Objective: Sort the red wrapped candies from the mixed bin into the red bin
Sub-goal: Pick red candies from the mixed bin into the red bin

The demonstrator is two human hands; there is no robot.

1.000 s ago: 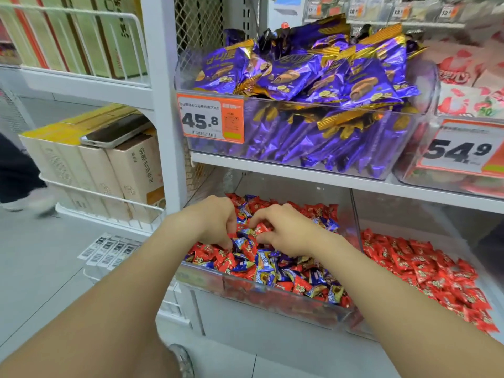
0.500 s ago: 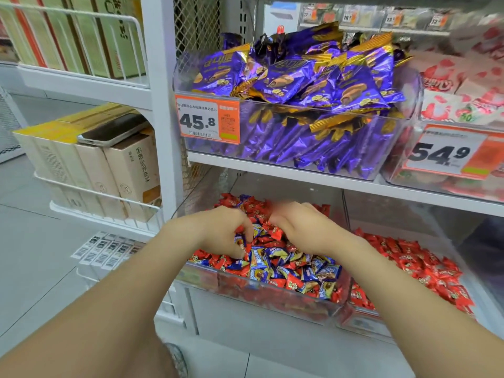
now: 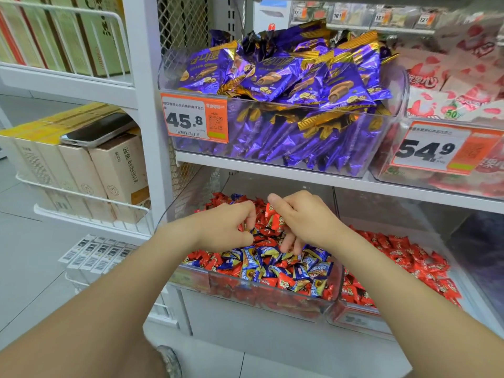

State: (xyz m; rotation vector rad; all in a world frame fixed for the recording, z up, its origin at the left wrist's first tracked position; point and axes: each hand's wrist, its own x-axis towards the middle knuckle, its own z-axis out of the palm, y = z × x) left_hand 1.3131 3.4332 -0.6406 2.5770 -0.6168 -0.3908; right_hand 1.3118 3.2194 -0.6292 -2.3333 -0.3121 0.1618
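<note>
Head view only. Left hand over the back of the mixed bin, grip narrow, fingers curled round red wrapped candies, red showing between the fingers. Right hand just beside, grip curled down into the pile, fingertips among wrappers; cannot tell whether holding anything. Red bin side by side with the mixed bin on its right, loaded with red pieces only. Blue wrapped candies heaped thick toward the front, close under the right fingertips. Likely faults from here:

- Carrying a blue piece across with the red, caused by closing on a tangled handful instead of single wrappers.
- Losing slippery foil wrappers over the low front wall onto the floor, caused by a loose hold during the carry to the red bin.
- Knocking knuckles on the shelf above, caused by lifting too high in the tight opening.

Check each handful for blue before release. Keep the carry low and short.
</note>
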